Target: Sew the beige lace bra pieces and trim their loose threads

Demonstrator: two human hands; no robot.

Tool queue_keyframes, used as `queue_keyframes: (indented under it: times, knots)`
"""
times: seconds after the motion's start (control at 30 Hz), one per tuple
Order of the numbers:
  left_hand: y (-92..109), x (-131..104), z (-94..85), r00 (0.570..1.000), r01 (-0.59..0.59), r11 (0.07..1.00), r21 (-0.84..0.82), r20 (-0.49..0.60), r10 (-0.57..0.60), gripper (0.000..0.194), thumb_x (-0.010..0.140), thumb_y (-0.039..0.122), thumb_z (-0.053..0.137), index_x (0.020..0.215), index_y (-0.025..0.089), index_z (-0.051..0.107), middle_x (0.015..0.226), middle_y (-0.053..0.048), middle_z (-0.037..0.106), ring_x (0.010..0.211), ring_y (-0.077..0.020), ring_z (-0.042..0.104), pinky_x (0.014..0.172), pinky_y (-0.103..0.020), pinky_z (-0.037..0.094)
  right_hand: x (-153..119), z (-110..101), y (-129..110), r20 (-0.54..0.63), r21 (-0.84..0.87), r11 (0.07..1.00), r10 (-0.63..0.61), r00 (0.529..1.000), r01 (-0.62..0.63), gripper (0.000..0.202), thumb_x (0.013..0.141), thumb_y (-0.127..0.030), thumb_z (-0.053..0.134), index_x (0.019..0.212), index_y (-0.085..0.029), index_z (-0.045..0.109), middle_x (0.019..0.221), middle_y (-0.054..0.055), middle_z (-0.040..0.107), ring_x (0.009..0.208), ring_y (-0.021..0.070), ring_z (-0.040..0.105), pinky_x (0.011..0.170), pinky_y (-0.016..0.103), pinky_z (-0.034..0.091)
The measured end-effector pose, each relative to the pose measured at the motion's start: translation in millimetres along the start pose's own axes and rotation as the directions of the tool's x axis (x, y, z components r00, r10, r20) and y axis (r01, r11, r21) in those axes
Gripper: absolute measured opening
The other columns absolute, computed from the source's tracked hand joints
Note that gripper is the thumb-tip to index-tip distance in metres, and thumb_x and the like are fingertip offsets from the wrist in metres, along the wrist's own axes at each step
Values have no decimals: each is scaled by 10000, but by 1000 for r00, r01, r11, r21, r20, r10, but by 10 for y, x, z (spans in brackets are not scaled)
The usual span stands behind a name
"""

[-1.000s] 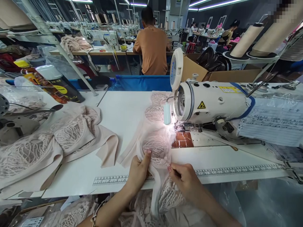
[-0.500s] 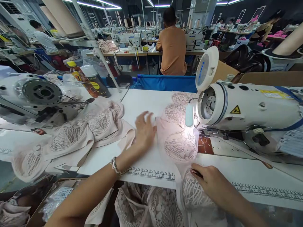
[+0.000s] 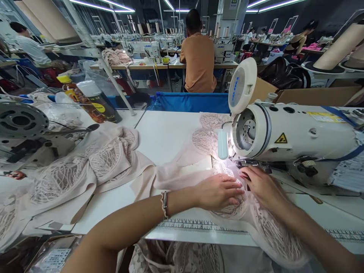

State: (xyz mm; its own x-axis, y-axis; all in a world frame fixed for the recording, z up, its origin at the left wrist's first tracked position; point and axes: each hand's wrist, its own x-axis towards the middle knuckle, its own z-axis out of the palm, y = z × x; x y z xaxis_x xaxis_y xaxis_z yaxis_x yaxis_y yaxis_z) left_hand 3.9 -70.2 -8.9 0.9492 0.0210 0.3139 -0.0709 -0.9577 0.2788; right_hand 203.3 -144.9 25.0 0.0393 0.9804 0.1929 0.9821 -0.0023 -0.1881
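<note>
Pale pink lace bra pieces lie under the lit needle area of a white sewing machine. My left hand rests flat on the lace just in front of the needle, fingers stretched out toward the right. Close beside it, my right hand pinches the edge of the lace bra near the presser foot. A small dark object shows between its fingers; its kind I cannot make out. Another lace cup hangs below my right wrist over the table's front edge. The fingers partly hide the seam.
Several lace bras are heaped at the left beside a second machine. A spray can and a yellow-capped bottle stand behind them. A ruler strip runs along the front edge. A person sits ahead with their back turned.
My left hand has moved right and come down on the lace. My right hand has moved up and forward to the needle area, bringing the cup's edge with it. The view has shifted slightly.
</note>
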Motion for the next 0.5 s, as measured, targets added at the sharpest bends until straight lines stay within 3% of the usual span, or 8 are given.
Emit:
queue_keyframes:
  times: [0.07, 0.13, 0.23, 0.33, 0.4, 0.5]
  knots:
    - [-73, 7, -36, 999, 49, 998, -51, -15, -49, 319, 1061, 251, 413, 1242, 115, 638, 1272, -104, 699, 1207, -181, 627, 1066, -293, 469, 44, 201, -59, -40, 109, 992, 75, 996, -70, 147, 887, -310, 485, 827, -249, 604, 813, 39, 710, 663, 206, 631, 560, 281, 381]
    - [-71, 16, -38, 982, 181, 983, -26, -53, -182, 271, 1052, 195, 414, 1165, 121, 648, 1170, -85, 725, 1071, -156, 671, 936, -252, 524, 66, 312, -89, -54, 135, 985, 119, 991, -111, 157, 879, -329, 485, 777, -246, 572, 706, 33, 675, 623, 208, 607, 545, 283, 366]
    - [24, 3, 21, 936, 338, 936, 93, -139, -324, 320, 1009, 282, 534, 1216, 50, 611, 1248, -166, 672, 1110, -245, 644, 921, -344, 532, 46, 337, -81, -60, 147, 983, 118, 991, -108, 207, 880, -354, 492, 707, -249, 536, 633, 24, 647, 577, 201, 581, 538, 287, 372]
    - [133, -44, 115, 937, 338, 892, 299, -194, -291, 599, 986, 437, 562, 1317, -62, 545, 1383, -268, 580, 1277, -356, 554, 1058, -453, 446, -1, 290, -39, -60, 167, 982, 101, 993, -89, 248, 911, -340, 446, 703, -246, 543, 720, 47, 698, 666, 203, 642, 638, 287, 453]
    - [176, -73, 166, 959, 278, 849, 450, -181, -218, 583, 1027, 419, 478, 1323, -79, 552, 1364, -270, 601, 1303, -350, 546, 1111, -458, 381, -18, 257, -7, -72, 159, 981, 119, 990, -106, 263, 929, -331, 412, 767, -238, 596, 815, 85, 739, 752, 230, 686, 705, 310, 482]
    - [198, -90, 199, 974, 223, 811, 541, -154, -165, 523, 1059, 348, 396, 1321, -67, 576, 1322, -251, 640, 1272, -336, 578, 1106, -449, 359, -9, 218, 25, -59, 61, 972, 229, 972, -225, 291, 922, -422, 467, 883, -214, 667, 826, 129, 761, 704, 295, 700, 634, 362, 467]
